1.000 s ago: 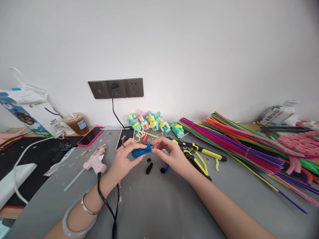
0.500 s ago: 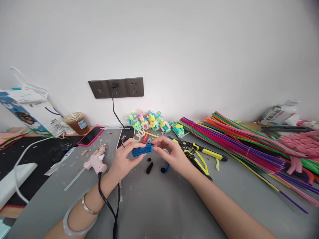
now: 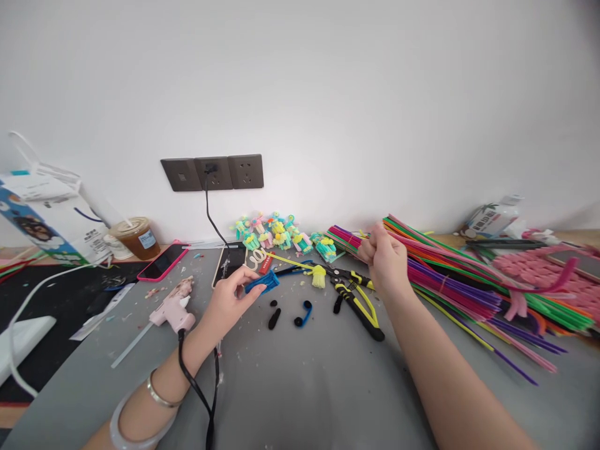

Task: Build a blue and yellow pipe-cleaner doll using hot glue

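My left hand (image 3: 229,296) pinches a short blue piece (image 3: 263,283), apparently made of fuzzy pipe cleaners, above the grey tabletop. My right hand (image 3: 387,259) is raised in a fist at the bundles of coloured pipe cleaners (image 3: 462,294); its fingertips face away, so what they hold, if anything, is hidden. Below the hands lie a small black curled piece (image 3: 274,318) and a blue strip with black coiled ends (image 3: 306,314). A yellow tuft (image 3: 319,277) lies beside the yellow-and-black pliers (image 3: 359,306).
A pink glue gun (image 3: 174,306), its black cord running under my left forearm, lies at left. Behind it are a pink-edged phone (image 3: 162,261) and a drink cup (image 3: 135,239). Small pastel figures (image 3: 279,231) stand by the wall. A bottle (image 3: 492,219) lies at back right.
My right hand has left the blue piece and moved right and up to the pipe cleaner bundles. My left hand still holds the blue piece. The view has shifted slightly.
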`<state>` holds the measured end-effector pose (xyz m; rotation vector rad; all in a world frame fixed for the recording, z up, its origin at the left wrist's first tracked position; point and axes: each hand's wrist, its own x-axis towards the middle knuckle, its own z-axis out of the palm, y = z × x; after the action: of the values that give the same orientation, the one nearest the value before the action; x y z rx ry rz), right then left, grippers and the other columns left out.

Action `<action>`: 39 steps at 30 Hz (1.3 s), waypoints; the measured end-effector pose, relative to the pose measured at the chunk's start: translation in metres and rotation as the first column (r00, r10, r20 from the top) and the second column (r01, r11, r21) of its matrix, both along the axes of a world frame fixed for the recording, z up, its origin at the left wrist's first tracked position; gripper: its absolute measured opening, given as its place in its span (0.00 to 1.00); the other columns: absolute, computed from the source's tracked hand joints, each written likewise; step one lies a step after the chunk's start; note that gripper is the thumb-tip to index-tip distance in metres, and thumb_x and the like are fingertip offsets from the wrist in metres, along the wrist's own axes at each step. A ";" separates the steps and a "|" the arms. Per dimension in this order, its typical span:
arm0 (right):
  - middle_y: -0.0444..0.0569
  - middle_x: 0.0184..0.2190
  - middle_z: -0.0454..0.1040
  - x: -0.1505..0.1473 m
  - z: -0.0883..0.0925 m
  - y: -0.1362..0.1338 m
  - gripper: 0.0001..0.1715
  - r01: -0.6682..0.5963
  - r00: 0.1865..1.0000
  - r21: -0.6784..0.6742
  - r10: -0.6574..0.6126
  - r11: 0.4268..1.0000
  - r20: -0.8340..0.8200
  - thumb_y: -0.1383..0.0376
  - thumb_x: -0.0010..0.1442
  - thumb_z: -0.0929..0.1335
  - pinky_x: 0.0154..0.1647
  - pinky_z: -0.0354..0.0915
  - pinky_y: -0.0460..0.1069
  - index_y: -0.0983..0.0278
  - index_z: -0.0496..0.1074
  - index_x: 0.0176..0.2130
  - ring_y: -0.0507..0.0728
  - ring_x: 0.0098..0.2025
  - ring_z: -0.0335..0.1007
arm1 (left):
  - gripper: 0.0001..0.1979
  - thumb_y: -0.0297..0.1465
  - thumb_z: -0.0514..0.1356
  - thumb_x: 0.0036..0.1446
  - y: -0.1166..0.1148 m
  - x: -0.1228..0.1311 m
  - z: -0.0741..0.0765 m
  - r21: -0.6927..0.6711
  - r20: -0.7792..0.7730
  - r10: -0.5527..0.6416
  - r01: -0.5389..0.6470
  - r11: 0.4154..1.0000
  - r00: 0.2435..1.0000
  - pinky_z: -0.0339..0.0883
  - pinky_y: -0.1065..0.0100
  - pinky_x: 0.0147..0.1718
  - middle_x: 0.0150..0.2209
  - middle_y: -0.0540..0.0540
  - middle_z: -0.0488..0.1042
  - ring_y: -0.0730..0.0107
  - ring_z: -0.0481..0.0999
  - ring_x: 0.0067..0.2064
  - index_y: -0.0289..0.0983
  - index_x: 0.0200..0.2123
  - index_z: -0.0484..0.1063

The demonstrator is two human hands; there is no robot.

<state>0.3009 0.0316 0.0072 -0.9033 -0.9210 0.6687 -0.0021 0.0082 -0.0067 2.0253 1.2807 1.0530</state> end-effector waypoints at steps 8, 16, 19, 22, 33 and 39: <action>0.34 0.15 0.42 0.031 0.003 0.003 0.37 0.262 0.960 0.109 -0.247 0.959 -0.135 0.37 0.60 0.63 0.15 0.37 0.45 0.60 0.50 0.18 0.45 0.15 0.35 | 0.11 0.41 0.59 0.61 0.001 -0.002 -0.003 -0.006 -0.061 -0.024 0.023 1.000 0.998 0.56 0.71 0.26 0.31 0.50 0.77 0.70 0.70 0.28 0.39 0.35 0.70; 0.36 0.14 0.50 0.005 -0.005 0.003 0.35 0.140 0.984 -0.069 -0.130 0.988 0.124 0.35 0.60 0.59 0.18 0.43 0.46 0.60 0.56 0.22 0.48 0.16 0.44 | 0.12 0.42 0.58 0.62 0.005 -0.006 -0.009 0.009 -0.087 -0.020 0.021 1.000 0.996 0.57 0.71 0.27 0.31 0.49 0.78 0.68 0.73 0.31 0.39 0.36 0.69; 0.38 0.18 0.64 -0.003 -0.011 0.008 0.30 -0.017 0.973 -0.149 0.050 0.989 0.225 0.41 0.45 0.75 0.22 0.55 0.46 0.60 0.63 0.29 0.50 0.20 0.58 | 0.12 0.42 0.57 0.62 0.006 -0.005 -0.010 0.020 -0.087 -0.023 0.025 0.999 0.996 0.58 0.71 0.27 0.31 0.49 0.77 0.68 0.74 0.31 0.39 0.36 0.69; 0.40 0.21 0.70 -0.010 -0.017 0.011 0.33 -0.133 0.944 -0.209 0.188 0.969 0.271 0.45 0.38 0.78 0.26 0.62 0.48 0.61 0.67 0.35 0.53 0.23 0.66 | 0.12 0.42 0.58 0.61 0.006 -0.005 -0.009 0.023 -0.082 -0.013 0.015 1.000 0.997 0.59 0.71 0.27 0.31 0.49 0.78 0.67 0.75 0.32 0.39 0.35 0.70; 0.35 0.15 0.58 -0.001 -0.020 0.014 0.27 -0.158 0.929 -0.262 0.233 0.952 0.286 0.41 0.51 0.71 0.21 0.53 0.47 0.60 0.66 0.32 0.50 0.17 0.54 | 0.12 0.42 0.58 0.61 0.008 -0.007 -0.012 0.004 -0.076 -0.024 0.024 1.000 0.997 0.61 0.70 0.29 0.32 0.48 0.79 0.65 0.77 0.35 0.39 0.36 0.70; 0.40 0.22 0.70 0.001 -0.019 0.014 0.31 -0.206 0.926 -0.285 0.280 0.936 0.252 0.49 0.38 0.79 0.30 0.63 0.49 0.62 0.70 0.35 0.52 0.25 0.67 | 0.12 0.42 0.58 0.61 0.007 -0.007 -0.011 0.006 -0.075 -0.012 0.013 1.000 0.997 0.61 0.70 0.28 0.33 0.48 0.79 0.66 0.76 0.34 0.39 0.36 0.70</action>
<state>0.3023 0.0456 -0.0117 -1.1458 -1.2448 0.9001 -0.0092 0.0148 -0.0180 2.0932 1.3019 0.9850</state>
